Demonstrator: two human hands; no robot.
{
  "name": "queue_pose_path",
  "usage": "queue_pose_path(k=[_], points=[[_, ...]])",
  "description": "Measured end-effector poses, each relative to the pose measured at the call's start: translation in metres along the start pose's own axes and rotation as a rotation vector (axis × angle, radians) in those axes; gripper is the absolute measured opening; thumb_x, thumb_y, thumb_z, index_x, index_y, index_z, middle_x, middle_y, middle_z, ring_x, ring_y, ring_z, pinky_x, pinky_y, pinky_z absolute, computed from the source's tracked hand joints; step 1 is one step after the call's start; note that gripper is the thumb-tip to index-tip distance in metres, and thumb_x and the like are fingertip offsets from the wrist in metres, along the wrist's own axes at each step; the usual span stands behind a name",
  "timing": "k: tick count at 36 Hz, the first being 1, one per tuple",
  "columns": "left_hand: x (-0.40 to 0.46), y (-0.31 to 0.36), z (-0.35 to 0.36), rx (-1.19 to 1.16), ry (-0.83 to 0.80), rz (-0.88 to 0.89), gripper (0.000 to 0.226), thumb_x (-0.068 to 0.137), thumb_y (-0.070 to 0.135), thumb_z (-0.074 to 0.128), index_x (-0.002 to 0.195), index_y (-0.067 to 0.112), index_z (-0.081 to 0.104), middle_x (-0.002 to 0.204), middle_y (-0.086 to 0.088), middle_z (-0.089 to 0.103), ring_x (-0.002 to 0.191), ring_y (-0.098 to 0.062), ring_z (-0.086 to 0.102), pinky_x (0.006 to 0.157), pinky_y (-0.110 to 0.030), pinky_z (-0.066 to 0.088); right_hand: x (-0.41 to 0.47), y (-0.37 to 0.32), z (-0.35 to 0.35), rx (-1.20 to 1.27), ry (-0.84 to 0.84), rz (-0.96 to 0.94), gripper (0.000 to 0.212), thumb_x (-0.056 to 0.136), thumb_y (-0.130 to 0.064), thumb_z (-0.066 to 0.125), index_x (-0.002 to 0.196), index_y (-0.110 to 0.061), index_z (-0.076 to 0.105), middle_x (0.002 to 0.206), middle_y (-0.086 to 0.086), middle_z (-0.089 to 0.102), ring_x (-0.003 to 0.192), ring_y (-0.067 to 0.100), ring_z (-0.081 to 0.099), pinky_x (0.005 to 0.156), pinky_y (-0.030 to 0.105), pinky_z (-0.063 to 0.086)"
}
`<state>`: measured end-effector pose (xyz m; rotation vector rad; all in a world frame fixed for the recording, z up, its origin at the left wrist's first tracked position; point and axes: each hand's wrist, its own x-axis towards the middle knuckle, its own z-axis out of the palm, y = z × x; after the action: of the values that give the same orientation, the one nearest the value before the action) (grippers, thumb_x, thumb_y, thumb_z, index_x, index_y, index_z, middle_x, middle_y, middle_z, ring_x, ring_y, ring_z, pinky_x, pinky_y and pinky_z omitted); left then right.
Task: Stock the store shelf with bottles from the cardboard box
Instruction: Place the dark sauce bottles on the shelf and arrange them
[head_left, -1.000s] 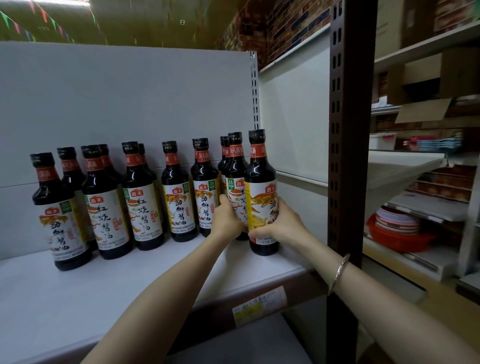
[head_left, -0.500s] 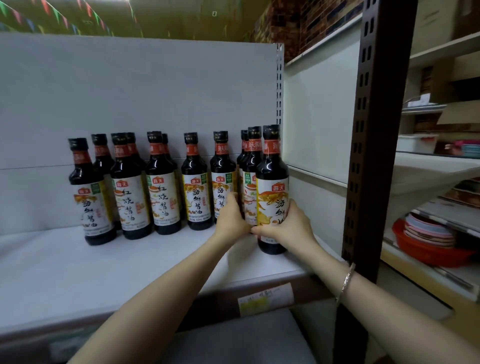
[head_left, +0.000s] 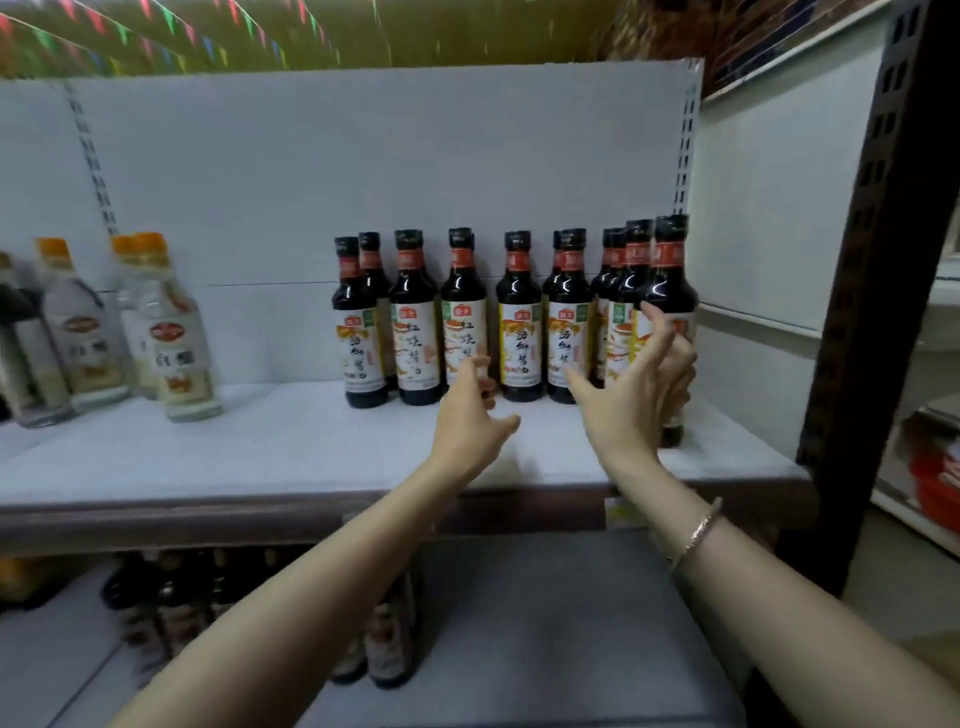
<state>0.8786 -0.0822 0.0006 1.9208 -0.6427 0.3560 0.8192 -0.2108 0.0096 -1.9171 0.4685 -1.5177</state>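
Since the soy sauce bottles (head_left: 519, 317) look like dark glass, full and heavy, with slick labels, each is best gripped round the body. They stand at twelve o'clock on the shelf (head_left: 311, 447). Left hand (head_left: 475, 410) and right hand (head_left: 631, 384), half a second ago clasping the rightmost bottles, are now spread, holding nothing.

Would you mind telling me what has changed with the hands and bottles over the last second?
Both hands let go of the two rightmost bottles: the left hand and right hand are now open and drawn back from them. The front right bottle stays standing on the shelf, and the row is unchanged.
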Motion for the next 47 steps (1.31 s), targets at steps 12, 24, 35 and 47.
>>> queue_pose_path(k=[12, 24, 35, 47], points=[[-0.134, -0.061, -0.158, 0.083, 0.212, -0.111, 0.044, 0.081, 0.013, 0.072, 0.119, 0.015, 0.051, 0.106, 0.0, 0.062, 0.092, -0.012, 0.063, 0.079, -0.022, 0.051, -0.175, -0.127, 0.044, 0.327, -0.6, -0.032, 0.019, 0.082, -0.017, 0.068, 0.1, -0.015, 0.061, 0.1, -0.004, 0.055, 0.1, 0.019, 0.052, 0.09, 0.035, 0.042], [-0.303, -0.184, -0.303, 0.19, 0.503, -0.525, 0.023, 0.091, 0.02, 0.063, 0.112, 0.016, 0.055, 0.101, 0.005, 0.059, 0.091, -0.011, 0.057, 0.074, -0.021, 0.05, -0.395, -0.205, 0.093, 0.457, -1.204, -0.132, 0.019, 0.086, -0.016, 0.062, 0.069, -0.013, 0.054, 0.066, -0.001, 0.055, 0.062, 0.01, 0.05, 0.055, 0.024, 0.033], [-0.438, -0.315, -0.319, 0.08, 0.641, -0.965, 0.018, 0.09, 0.017, 0.064, 0.107, 0.016, 0.056, 0.095, 0.003, 0.06, 0.078, -0.003, 0.057, 0.056, -0.014, 0.044, -0.549, -0.156, 0.165, 0.246, -1.627, -0.146, 0.013, 0.088, -0.017, 0.061, 0.077, -0.011, 0.059, 0.07, 0.004, 0.059, 0.068, 0.017, 0.054, 0.059, 0.029, 0.038], [-0.525, -0.474, -0.236, -0.01, 0.671, -1.164, 0.016, 0.086, 0.004, 0.065, 0.097, 0.015, 0.061, 0.078, 0.0, 0.06, 0.072, -0.013, 0.058, 0.064, -0.022, 0.048, -0.696, -0.016, 0.245, -0.002, -1.916, -0.26, 0.013, 0.09, -0.022, 0.059, 0.079, -0.016, 0.054, 0.075, 0.0, 0.057, 0.076, 0.02, 0.057, 0.062, 0.029, 0.042]])
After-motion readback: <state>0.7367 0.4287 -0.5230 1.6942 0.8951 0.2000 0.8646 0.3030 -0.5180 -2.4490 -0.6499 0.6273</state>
